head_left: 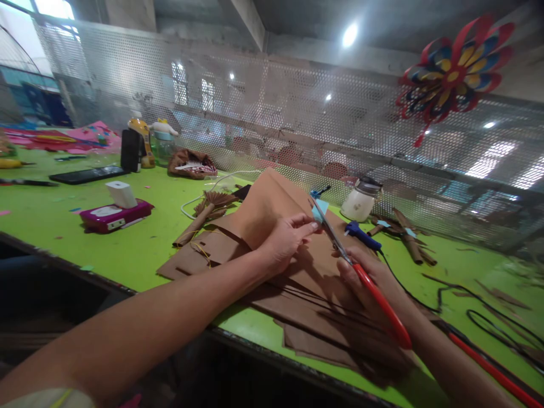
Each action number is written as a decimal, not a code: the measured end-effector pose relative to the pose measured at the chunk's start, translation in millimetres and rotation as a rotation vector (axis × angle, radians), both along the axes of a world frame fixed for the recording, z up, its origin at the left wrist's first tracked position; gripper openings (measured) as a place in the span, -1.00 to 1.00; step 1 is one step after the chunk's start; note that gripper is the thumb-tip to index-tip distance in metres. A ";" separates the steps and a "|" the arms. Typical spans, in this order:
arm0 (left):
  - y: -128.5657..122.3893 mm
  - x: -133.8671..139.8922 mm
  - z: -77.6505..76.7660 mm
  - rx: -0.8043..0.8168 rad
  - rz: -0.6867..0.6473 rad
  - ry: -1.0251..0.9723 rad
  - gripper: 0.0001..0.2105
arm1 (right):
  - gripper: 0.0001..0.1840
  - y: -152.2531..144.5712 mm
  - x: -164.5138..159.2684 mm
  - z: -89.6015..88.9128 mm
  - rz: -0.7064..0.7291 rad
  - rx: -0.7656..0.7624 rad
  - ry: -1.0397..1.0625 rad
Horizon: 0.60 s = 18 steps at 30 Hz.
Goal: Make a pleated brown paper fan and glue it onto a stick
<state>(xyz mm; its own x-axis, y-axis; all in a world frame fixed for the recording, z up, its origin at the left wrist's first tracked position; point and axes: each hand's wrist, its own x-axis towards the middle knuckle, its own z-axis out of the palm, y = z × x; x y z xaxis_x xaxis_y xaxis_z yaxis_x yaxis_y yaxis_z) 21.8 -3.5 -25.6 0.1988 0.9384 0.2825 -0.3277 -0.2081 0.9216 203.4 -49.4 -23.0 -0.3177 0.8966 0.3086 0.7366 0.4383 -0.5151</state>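
A small light-blue piece of paper (320, 211) is pinched between the thumb and fingers of my left hand (289, 241). My right hand (361, 269) grips red-handled scissors (380, 303), whose blades point up and to the left, right at the blue piece. Whether the blades are cutting into it I cannot tell. Beneath both hands lie sheets of brown paper (272, 204), the top one bulging upward at the back. A blue glue gun (363, 235) rests just beyond my right hand, its black cord running off to the right.
Rolled brown paper pieces (410, 241) lie at the right, and a pleated one (206, 212) at the left. A glass jar (361, 199) stands by the perforated metal screen (255, 113). Further left are a purple box (117, 215), a phone (89, 174) and a brown pouch (192, 164).
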 end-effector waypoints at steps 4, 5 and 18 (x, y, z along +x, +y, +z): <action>1.1 -0.7 -1.1 0.010 -0.016 0.007 -0.89 | -0.61 -0.8 0.4 1.1 0.014 0.003 0.005; 1.4 -0.8 -1.2 0.008 -0.022 0.006 -0.89 | -0.61 -1.0 0.3 1.3 0.016 0.008 0.003; 0.3 -0.8 0.3 -0.009 -0.045 0.004 -0.91 | -0.63 1.3 2.9 0.6 0.039 0.012 -0.015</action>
